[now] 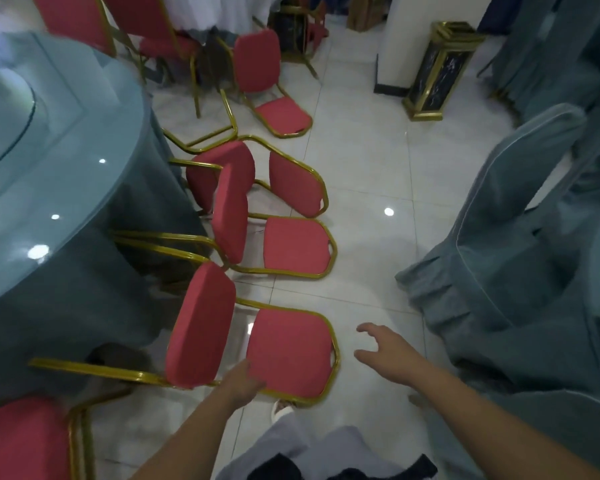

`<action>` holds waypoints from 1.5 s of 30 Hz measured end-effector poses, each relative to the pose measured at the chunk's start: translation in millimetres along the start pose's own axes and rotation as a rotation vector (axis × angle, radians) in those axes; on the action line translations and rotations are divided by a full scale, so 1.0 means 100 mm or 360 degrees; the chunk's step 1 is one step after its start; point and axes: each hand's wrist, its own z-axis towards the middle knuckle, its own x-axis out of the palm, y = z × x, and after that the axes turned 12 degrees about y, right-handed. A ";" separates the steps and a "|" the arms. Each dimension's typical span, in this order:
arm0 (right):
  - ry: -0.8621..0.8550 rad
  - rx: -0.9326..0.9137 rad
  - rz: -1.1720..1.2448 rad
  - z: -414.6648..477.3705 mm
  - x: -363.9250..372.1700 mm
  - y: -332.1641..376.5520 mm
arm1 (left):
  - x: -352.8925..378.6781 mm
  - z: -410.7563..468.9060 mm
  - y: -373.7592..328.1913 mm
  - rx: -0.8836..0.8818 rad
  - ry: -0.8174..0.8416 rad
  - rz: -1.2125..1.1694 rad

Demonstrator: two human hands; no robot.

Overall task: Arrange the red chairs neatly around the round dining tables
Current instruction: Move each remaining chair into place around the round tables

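Our left hand (pixel 245 377) grips the toppled chair (pixel 291 351) at six o'clock, our right hand (pixel 385 355) empty with fingers spread; hauled up one-handed, its legs may snag the tablecloth (pixel 84 289).

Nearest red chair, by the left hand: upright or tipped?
Tipped. The nearest red chair lies on its back: backrest flat on the floor, seat pad standing up, gold legs pointing sideways toward the table.
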 end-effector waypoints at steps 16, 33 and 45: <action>0.0718 -0.0283 -0.0579 2.45 -1.36 1.01 | -0.20 0.52 0.17 -0.0655 -0.0892 -0.1292; 0.1234 -0.0315 -0.1425 4.08 -2.82 0.42 | 2.27 1.25 -2.62 -0.1124 -0.1104 -0.2082; 0.1276 -0.0204 -0.1598 3.70 -2.89 -0.02 | 2.69 1.67 -2.81 -0.0927 -0.0903 -0.2234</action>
